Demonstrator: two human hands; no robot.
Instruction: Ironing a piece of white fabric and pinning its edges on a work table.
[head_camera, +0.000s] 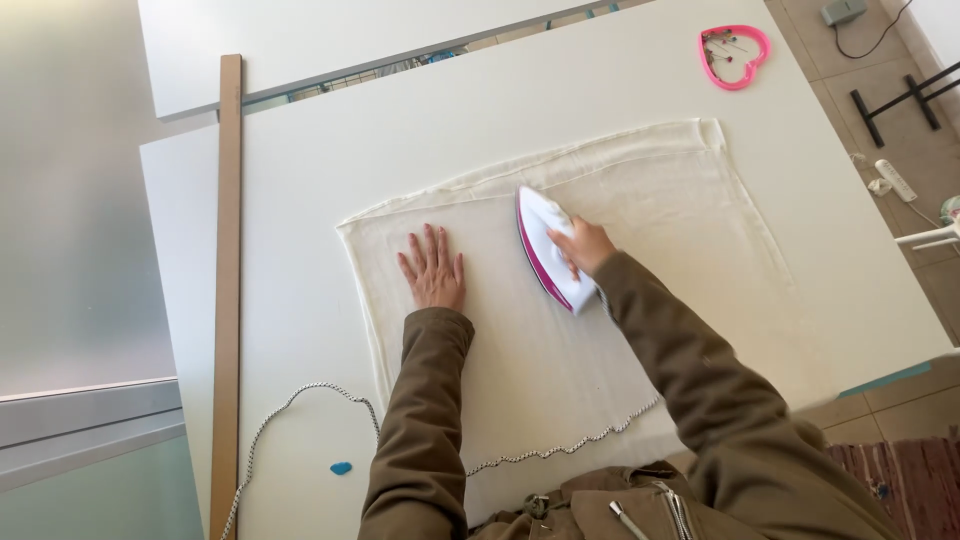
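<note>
One iron, one cloth, two hands on a white table.

Near edge, bottom of frame: two brown jacket sleeves, one braided cord (300, 395) snaking from lower left across to lower centre, one small blue chalk piece (341, 467) just beside it. Centre: one cream cloth (660, 215) laid flat on the table (300, 180). Left hand (434, 268) fully open, fingers spread, palm flat on the cloth, left of centre. Right hand (583, 245) closed around the handle of one white-and-pink iron (548, 247), which sits on the cloth at frame centre, just right of the left hand, not touching it. Left side: one long wooden ruler (227, 250) running top to bottom. Far, upper right: one pink heart-shaped pin holder (735, 57), well apart from the cloth.
</note>
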